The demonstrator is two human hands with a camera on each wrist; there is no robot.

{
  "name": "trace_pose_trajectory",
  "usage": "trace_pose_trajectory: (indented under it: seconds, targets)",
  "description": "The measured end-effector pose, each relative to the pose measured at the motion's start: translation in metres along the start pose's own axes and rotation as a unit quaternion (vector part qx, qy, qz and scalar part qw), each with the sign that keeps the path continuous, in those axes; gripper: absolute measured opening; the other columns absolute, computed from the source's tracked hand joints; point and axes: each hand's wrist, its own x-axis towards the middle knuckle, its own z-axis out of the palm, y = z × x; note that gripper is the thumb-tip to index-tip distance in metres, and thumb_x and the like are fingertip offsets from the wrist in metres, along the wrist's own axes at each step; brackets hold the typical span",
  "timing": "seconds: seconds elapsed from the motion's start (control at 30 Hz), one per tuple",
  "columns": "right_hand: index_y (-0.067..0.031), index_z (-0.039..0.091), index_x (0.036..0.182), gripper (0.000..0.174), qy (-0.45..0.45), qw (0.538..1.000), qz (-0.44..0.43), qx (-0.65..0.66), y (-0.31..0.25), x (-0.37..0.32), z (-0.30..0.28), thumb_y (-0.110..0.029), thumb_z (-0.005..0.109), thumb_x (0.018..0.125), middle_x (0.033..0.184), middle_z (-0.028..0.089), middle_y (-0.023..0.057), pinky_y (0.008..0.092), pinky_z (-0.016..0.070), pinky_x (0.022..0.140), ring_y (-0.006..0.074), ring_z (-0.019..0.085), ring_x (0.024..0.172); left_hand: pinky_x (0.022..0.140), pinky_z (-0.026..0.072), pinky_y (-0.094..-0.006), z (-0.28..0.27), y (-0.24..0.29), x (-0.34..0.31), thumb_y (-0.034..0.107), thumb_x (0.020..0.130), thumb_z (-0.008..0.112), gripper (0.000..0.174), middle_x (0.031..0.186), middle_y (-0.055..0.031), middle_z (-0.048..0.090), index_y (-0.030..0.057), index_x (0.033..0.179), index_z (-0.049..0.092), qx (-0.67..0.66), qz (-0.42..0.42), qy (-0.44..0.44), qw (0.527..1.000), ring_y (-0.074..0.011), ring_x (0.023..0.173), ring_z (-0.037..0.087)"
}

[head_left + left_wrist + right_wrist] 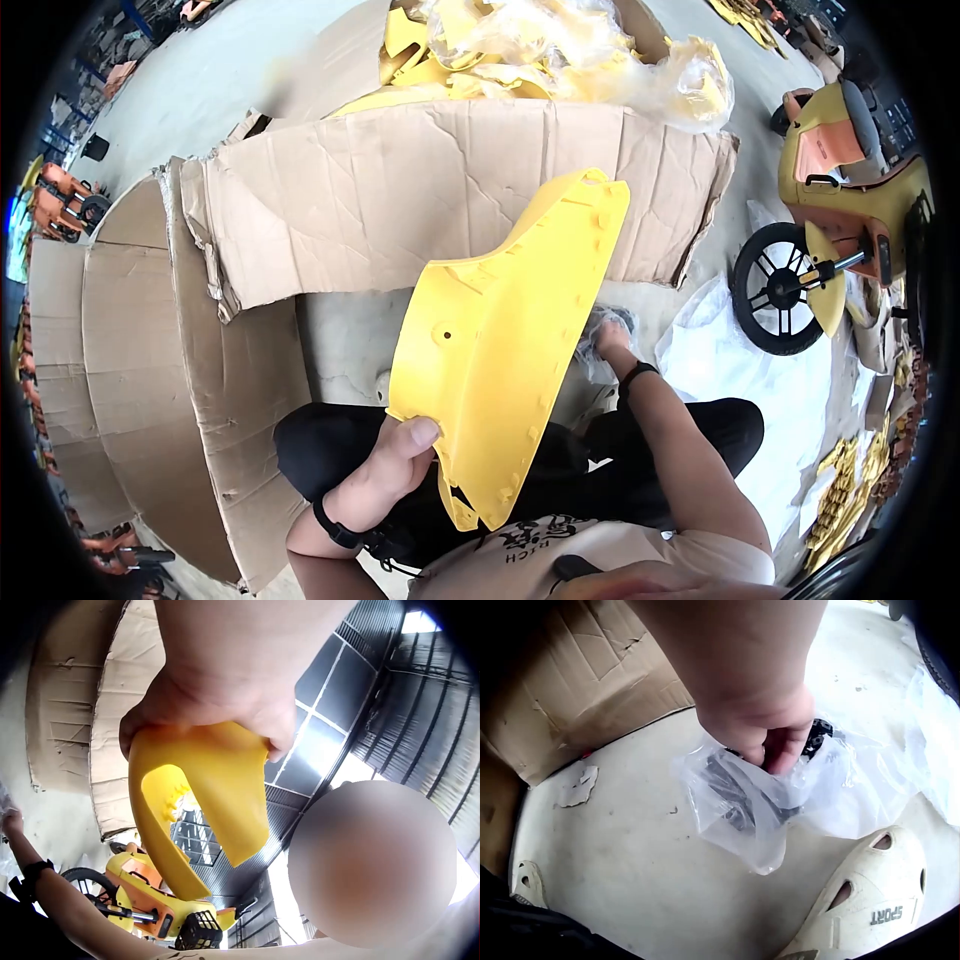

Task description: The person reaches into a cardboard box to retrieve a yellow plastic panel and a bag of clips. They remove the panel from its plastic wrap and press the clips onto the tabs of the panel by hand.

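A large curved yellow plastic body panel (500,360) stands slanted in front of the lap in the head view. My left hand (400,458) grips its lower left edge, thumb over the near face. In the left wrist view, that hand holds the end of the panel (225,787) above its cut-out. Low at the right side, my right hand (761,731) reaches down to a clear plastic bag (862,784) on the floor. Black parts (821,737) show in the bag around its curled fingers. The fingertips are hidden, and I cannot tell whether they hold a part.
A cardboard box (350,200) with yellow parts in plastic wrap (560,60) stands ahead. More cardboard (130,370) spreads on the left. A yellow and orange scooter (840,200) stands at the right, near a white plastic sheet (750,370). A light clog (870,900) is beside the bag.
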Motion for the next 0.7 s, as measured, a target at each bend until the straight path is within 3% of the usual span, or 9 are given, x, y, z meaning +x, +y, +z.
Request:
trace_pose_trajectory:
  seconds: [0.07,0.13,0.2,0.33,0.4,0.47,0.53,0.63,0.7]
  targets:
    - [-0.0025,0.064,0.109,0.028,-0.034,0.998,0.026,0.047,-0.008,-0.005,-0.018,-0.015,0.051,0.089,0.117,0.062,0.0226,0.0440,0.0497,0.094,0.0373,0.060,0.111,0.099,0.0453,-0.0373,0.002,0.001,-0.001,0.049,0.080,0.070,0.082,0.132,-0.0121,0.056,0.0012,0.140,0.041,0.004,0.027,-0.003,1.000,-0.0230,0.120,0.055]
    - [-0.0023,0.063,0.110,0.028,0.003,0.999,0.015,0.033,-0.006,-0.010,-0.019,-0.017,0.052,0.088,0.117,0.062,0.0227,0.0447,0.0495,0.094,0.0369,0.060,0.111,0.100,0.0451,-0.0381,-0.001,-0.002,-0.001,0.049,0.082,0.068,0.080,0.132,-0.0122,0.056,0.0009,0.139,0.041,-0.015,0.025,-0.021,0.999,-0.0226,0.120,0.055]
    - [-0.0022,0.063,0.109,0.029,0.002,0.999,0.025,0.040,-0.006,-0.014,-0.023,-0.018,0.055,0.087,0.117,0.062,0.0228,0.0447,0.0494,0.094,0.0369,0.060,0.111,0.091,0.0525,-0.0374,0.007,-0.004,0.000,0.055,0.081,0.064,0.080,0.124,-0.0159,0.060,-0.0011,0.136,0.045,0.015,0.060,0.024,0.998,-0.0265,0.109,0.063]
    - [-0.0042,0.066,0.110,0.029,0.005,1.000,0.001,0.010,-0.006,-0.019,-0.036,-0.018,0.052,0.088,0.118,0.064,0.0202,0.0430,0.0494,0.096,0.0366,0.062,0.111,0.090,0.0528,-0.0372,0.014,0.001,0.001,0.056,0.081,0.064,0.081,0.123,-0.0155,0.060,-0.0008,0.135,0.046,0.033,0.072,0.012,0.997,-0.0257,0.109,0.063]
    - [-0.0038,0.068,0.108,0.029,-0.005,1.000,0.012,0.020,-0.002,-0.015,-0.048,-0.014,0.058,0.083,0.116,0.065,0.0205,0.0426,0.0498,0.096,0.0371,0.062,0.111,0.089,0.0530,-0.0371,0.016,0.001,0.001,0.057,0.081,0.064,0.080,0.123,-0.0150,0.060,-0.0004,0.135,0.046,0.026,0.074,0.022,0.997,-0.0251,0.108,0.062]
    - [0.0003,0.068,0.101,0.037,-0.087,0.995,-0.032,-0.044,0.001,-0.005,-0.061,-0.024,0.070,0.073,0.108,0.067,0.0245,0.0412,0.0524,0.092,0.0356,0.065,0.105,0.090,0.0524,-0.0372,0.014,0.001,0.000,0.057,0.081,0.064,0.081,0.124,-0.0147,0.059,-0.0003,0.136,0.045,0.024,0.065,0.017,0.997,-0.0252,0.110,0.062]
    - [-0.0020,0.072,0.074,0.022,-0.081,0.990,-0.089,-0.076,-0.004,-0.015,-0.103,-0.018,0.074,0.059,0.087,0.071,0.0201,0.0397,0.0569,0.081,0.0356,0.070,0.087,0.092,0.0515,-0.0374,0.015,-0.001,0.000,0.058,0.082,0.063,0.082,0.125,-0.0146,0.059,-0.0002,0.137,0.044,0.024,0.070,0.035,0.997,-0.0254,0.111,0.061]
    - [-0.0028,0.072,0.075,0.015,-0.037,0.976,-0.210,-0.037,-0.003,-0.040,-0.185,-0.014,0.071,0.065,0.075,0.071,0.0161,0.0361,0.0569,0.067,0.0260,0.071,0.073,0.093,0.0507,-0.0380,0.017,0.000,0.000,0.058,0.082,0.063,0.083,0.127,-0.0145,0.058,-0.0001,0.137,0.043,0.024,0.064,0.030,0.997,-0.0253,0.113,0.060]
    - [0.0022,0.069,0.084,0.014,-0.152,0.971,-0.155,0.105,-0.015,-0.071,-0.253,-0.004,0.069,0.071,0.074,0.071,0.0113,0.0298,0.0565,0.061,0.0165,0.071,0.069,0.093,0.0512,-0.0378,0.017,-0.001,-0.002,0.057,0.082,0.063,0.082,0.126,-0.0143,0.058,-0.0001,0.137,0.044,0.026,0.061,0.032,0.997,-0.0249,0.112,0.060]
